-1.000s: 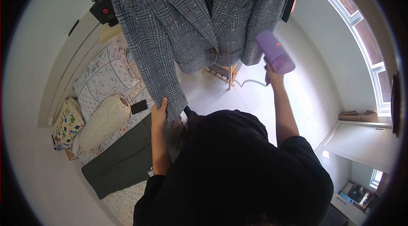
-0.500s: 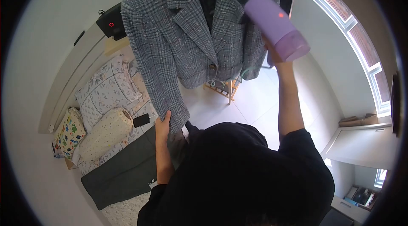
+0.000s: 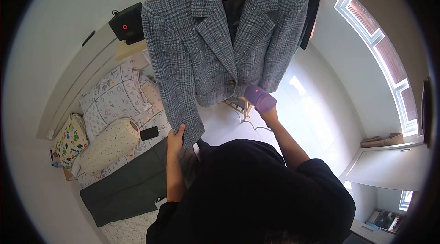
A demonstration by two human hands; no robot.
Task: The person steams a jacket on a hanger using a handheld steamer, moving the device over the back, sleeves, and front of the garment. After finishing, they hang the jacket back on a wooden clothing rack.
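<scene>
A grey plaid tweed jacket (image 3: 214, 56) hangs in front of me, with a thin pink hanger bar showing inside its collar. My left hand (image 3: 175, 137) is closed on the cuff end of the sleeve at the left, thumb on top of the cloth. In my right hand (image 3: 269, 116) is a purple handheld garment steamer (image 3: 259, 98) with a small red light; its handle is mostly hidden. Its front end is at the jacket's lower hem, just right of the front button. A pale cord (image 3: 254, 127) curves below my right hand.
At the left is a bed with a patterned pillow (image 3: 112, 89), a speckled bolster (image 3: 111, 145), a black phone (image 3: 149, 133) and dark green cloth (image 3: 126, 189). A small wooden stand (image 3: 247, 108) is behind the jacket. Dark clothes (image 3: 311, 10) hang beside it. A window (image 3: 378, 40) lines the right wall.
My right hand has brought the steamer down and left, from the jacket's upper right front to its lower hem. My left hand keeps its hold on the cuff.
</scene>
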